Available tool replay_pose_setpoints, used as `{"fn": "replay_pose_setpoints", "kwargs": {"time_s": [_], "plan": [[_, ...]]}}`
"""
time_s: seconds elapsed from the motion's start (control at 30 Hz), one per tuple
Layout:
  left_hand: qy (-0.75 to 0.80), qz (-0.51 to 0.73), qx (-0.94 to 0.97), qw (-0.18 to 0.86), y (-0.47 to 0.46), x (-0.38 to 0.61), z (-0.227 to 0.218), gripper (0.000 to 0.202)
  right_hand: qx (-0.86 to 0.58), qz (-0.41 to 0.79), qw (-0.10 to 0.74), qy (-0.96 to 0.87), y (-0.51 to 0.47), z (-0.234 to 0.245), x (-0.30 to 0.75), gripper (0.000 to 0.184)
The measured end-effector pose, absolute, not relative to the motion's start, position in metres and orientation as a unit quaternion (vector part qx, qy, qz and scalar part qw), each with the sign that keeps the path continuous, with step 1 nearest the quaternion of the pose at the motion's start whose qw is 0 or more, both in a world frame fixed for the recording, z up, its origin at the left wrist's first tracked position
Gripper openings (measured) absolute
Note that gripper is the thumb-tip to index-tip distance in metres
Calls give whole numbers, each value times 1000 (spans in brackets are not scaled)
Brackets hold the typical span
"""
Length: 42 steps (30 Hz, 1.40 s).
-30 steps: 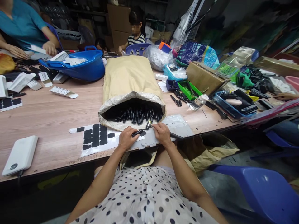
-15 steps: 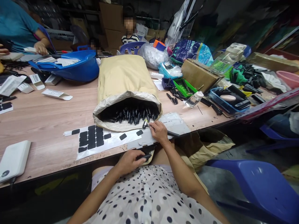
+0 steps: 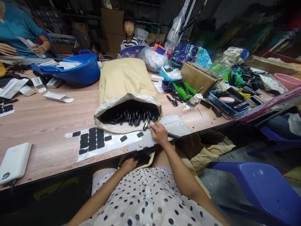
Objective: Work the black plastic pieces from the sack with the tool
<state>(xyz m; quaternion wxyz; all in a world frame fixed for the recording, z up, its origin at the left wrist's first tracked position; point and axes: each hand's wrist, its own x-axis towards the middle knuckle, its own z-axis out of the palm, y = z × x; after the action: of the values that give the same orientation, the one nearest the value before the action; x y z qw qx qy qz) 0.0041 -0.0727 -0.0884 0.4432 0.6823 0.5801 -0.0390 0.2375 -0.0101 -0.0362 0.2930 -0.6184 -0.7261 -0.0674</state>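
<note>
My right hand [image 3: 160, 134] pinches a small metal-tipped tool [image 3: 146, 126] at the near mouth of the paper sack [image 3: 124, 81] of black parts [image 3: 131, 116]. My left hand [image 3: 129, 164] dips below the table edge [image 3: 47, 169]; grip unclear. Next, I judge: fetch another part.

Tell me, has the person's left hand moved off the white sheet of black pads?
Yes. The left hand dropped from the white sheet of black pads to below the wooden table's edge, at the lap.

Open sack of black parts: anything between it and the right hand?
Nothing visible. The right hand rests on the grey sheet just in front of the sack mouth, fingers on a small metal piece.
</note>
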Motion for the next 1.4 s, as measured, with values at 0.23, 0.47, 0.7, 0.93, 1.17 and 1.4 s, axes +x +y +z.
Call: {"fn": "replay_pose_setpoints", "kwargs": {"time_s": [0.23,0.47,0.7,0.93,1.17,1.4], "plan": [[462,-43,739,488,-73,8,-39,24,-619,-62,285,-730,-11,-36,238,24],[405,136,742,516,-28,28,27,26,-622,-61,287,-726,-12,-36,237,24],[639,269,688,215,42,61,6,22,-623,-58,288,-725,-10,-38,236,23],[654,273,683,178,47,67,2,13,-621,-50,286,-728,-11,-35,235,23],[548,308,755,185,2,16,-8,10,-625,-50,289,-723,-13,-34,235,22],[525,300,770,201,-5,4,-25,12,-648,-112,270,-703,-15,-37,237,15]]}}
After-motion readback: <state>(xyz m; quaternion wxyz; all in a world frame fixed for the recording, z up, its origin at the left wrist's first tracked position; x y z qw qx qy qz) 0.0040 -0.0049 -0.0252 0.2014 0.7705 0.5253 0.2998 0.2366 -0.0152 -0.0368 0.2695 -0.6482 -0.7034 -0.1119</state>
